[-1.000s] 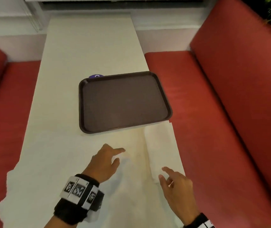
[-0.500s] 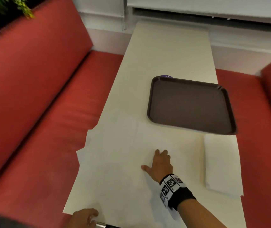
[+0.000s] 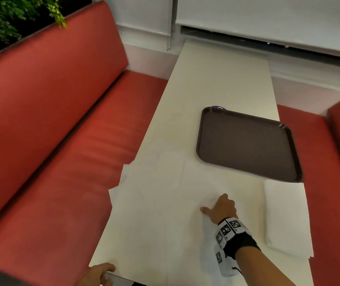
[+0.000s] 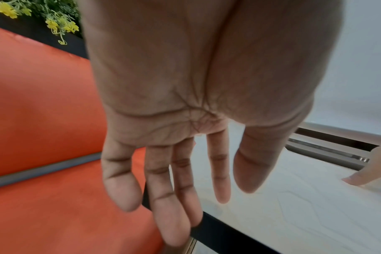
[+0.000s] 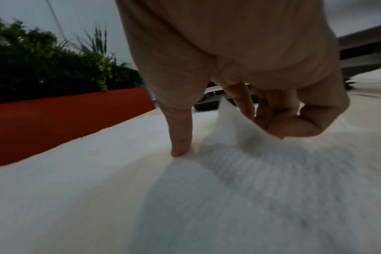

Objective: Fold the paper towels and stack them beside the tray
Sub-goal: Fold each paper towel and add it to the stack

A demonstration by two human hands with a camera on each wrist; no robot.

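Right hand (image 3: 221,209) pinches unfolded paper towel (image 3: 154,203); left hand (image 3: 97,274) relaxed

Unfolded white paper towels (image 3: 154,213) are spread flat and overlapping across the near part of the surface (image 3: 222,79), their left edges hanging past its left side. One sheet's edge is lifted. A folded towel (image 3: 284,217) lies at near right, just beside the dark brown tray's (image 3: 247,143) near edge.
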